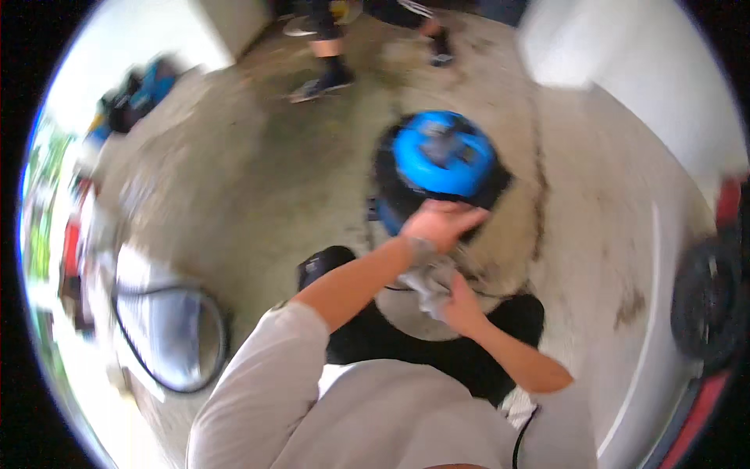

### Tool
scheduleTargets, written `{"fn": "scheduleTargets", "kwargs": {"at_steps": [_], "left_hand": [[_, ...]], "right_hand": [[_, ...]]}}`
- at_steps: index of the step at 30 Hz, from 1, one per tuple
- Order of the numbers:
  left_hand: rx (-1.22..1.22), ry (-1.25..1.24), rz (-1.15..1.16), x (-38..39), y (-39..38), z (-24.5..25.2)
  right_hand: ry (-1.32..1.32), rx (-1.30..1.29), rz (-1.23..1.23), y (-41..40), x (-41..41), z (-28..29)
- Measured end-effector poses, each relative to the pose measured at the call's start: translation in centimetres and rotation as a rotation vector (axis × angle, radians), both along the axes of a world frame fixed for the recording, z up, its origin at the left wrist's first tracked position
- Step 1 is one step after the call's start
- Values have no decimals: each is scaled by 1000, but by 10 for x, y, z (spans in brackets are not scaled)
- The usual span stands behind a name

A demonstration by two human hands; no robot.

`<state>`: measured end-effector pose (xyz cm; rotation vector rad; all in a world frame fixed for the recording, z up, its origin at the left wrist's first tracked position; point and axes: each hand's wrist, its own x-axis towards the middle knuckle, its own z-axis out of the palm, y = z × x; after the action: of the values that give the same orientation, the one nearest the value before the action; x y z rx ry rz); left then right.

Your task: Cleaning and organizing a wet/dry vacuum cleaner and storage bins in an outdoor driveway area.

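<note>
A round machine with a bright blue top (445, 170) and a black body stands on the floor before me; it looks like a shop vacuum, though blur hides its details. My left hand (439, 225) is at its near edge, fingers stretched to the right and nothing visible in them. Whether it touches the machine cannot be told. Closer to me, my right hand (461, 306) grips a crumpled grey cloth (430, 282), which reaches up to my left wrist. My knees are spread on both sides of the cloth.
A black hose (220, 319) loops over a pale, see-through bin (176, 337) at the left. Another person's legs (328, 55) stand beyond the machine. Bags (143, 94) lie by the far left wall. A black wheel (706, 299) is at the right.
</note>
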<state>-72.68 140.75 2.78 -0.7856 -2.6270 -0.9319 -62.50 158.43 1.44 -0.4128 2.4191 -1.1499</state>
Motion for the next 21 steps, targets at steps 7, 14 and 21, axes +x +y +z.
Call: {"fn": "scheduleTargets", "kwargs": {"at_steps": [7, 14, 21], "left_hand": [[74, -109, -45, 6, 7, -20], [-48, 13, -36, 12, 6, -14], [-81, 289, -18, 3, 4, -43]], "right_hand": [[-219, -171, 40, -13, 3, -40], [50, 7, 88, -49, -32, -62], [27, 202, 236, 18, -105, -148]]}}
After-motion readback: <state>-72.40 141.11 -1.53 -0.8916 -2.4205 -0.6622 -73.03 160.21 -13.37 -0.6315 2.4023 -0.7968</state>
